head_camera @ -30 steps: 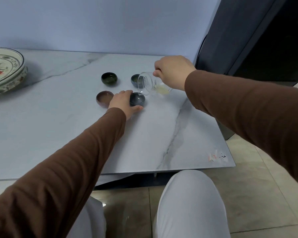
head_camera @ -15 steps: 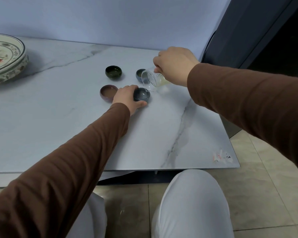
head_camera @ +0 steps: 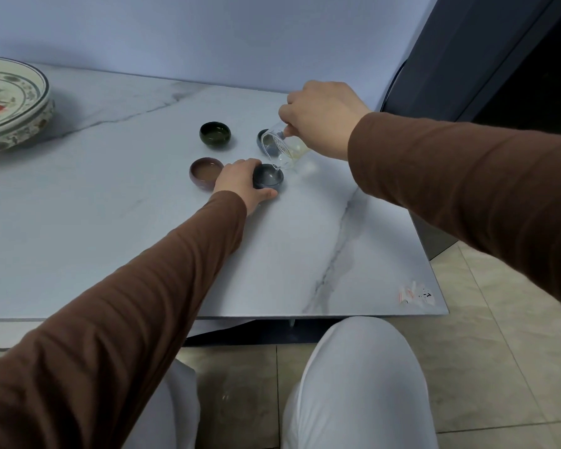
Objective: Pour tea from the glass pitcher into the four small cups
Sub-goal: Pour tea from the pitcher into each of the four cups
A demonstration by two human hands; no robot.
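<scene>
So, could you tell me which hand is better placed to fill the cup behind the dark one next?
Probably the right hand: it holds the tilted glass pitcher, directly in front of the grey-blue cup. The left hand is occupied steadying the dark cup under the spout.

Both arms reach forward in brown sleeves. The left hand [head_camera: 240, 184] lies low, palm down, fingers curled in a loose grip (thumb stretched out to the right). The right hand [head_camera: 321, 118] is raised higher, knuckles up, fingers pinched closed, wrist bent downward.
</scene>
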